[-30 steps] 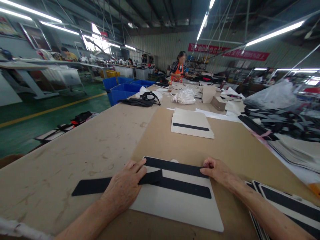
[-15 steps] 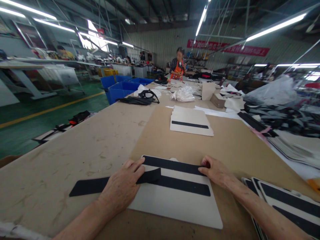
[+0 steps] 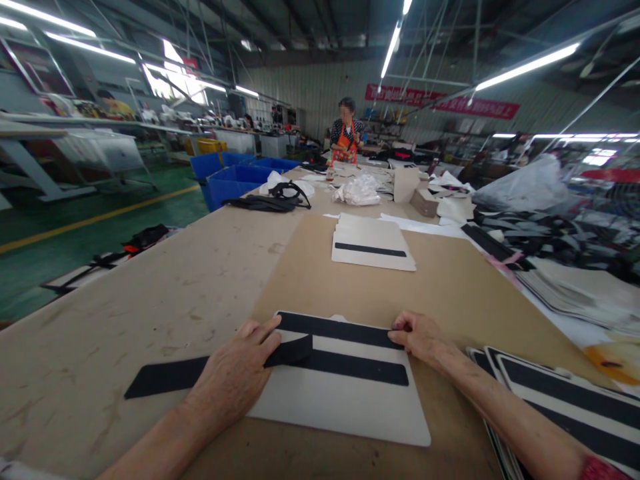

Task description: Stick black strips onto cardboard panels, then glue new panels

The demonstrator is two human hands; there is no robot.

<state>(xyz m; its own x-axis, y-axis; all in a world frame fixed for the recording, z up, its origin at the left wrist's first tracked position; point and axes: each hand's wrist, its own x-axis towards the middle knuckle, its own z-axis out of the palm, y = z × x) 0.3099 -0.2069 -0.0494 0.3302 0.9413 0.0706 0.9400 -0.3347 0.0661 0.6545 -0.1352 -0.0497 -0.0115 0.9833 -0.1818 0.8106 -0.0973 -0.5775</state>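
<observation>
A pale flat panel (image 3: 345, 417) lies on the table before me, with an upper black strip (image 3: 335, 327) along its far edge and a lower black strip (image 3: 355, 369) across its middle. My left hand (image 3: 235, 367) rests at the panel's left side, fingertips pressing the upper strip's left end. A loose black strip (image 3: 167, 377) passes through this hand; its other end sticks out over the panel. At the upper strip's right end, my right hand (image 3: 417, 339) is closed, thumb and finger pinching the strip's corner.
Farther up the table lies a stack of pale panels (image 3: 373, 243) with one black strip on top. Finished-looking striped panels (image 3: 565, 400) are piled at right. Plastic bags (image 3: 357, 190), blue bins (image 3: 235, 183) and dark scraps (image 3: 530, 230) lie beyond. A person in an orange apron (image 3: 346, 143) stands at the far end.
The view has turned slightly, so everything sits a little farther left. Both hands keep their places on the panel and strips.
</observation>
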